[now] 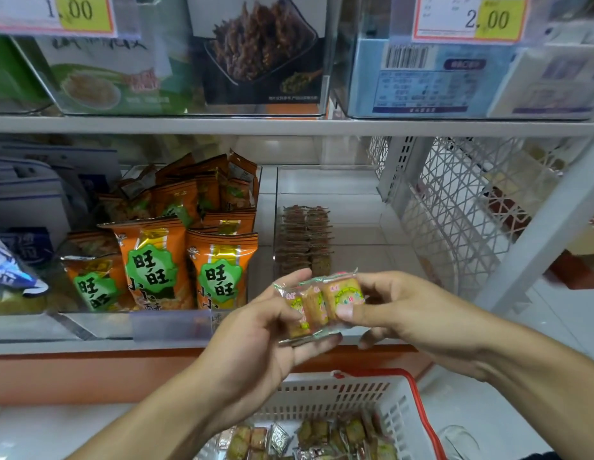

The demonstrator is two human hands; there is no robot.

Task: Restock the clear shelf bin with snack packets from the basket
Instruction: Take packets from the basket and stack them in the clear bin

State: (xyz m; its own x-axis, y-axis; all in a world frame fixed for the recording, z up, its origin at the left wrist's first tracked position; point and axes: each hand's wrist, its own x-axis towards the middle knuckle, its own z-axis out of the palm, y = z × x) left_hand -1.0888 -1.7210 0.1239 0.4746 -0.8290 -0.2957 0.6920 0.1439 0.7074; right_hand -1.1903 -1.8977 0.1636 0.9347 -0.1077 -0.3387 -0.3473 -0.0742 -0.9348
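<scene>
Shop shelving (289, 126) filled the background. A small stack of snack packets (317, 305) was held between both hands in front of the shelf: the left hand (265, 340) cradled it from below, the right hand (398, 307) pinched its side. Behind it stood the clear shelf bin (355, 200), partly stocked. Below, more packets lay in the white basket (358, 398). Orange packets (176, 247) were stacked to the left.

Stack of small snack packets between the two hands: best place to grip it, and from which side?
Pinch the stack of snack packets across its two end faces, from left and right, as the left hand and right hand do now. The packets stand side by side on edge, so end pressure keeps them together; their crinkled seal edges give poor hold.
</scene>
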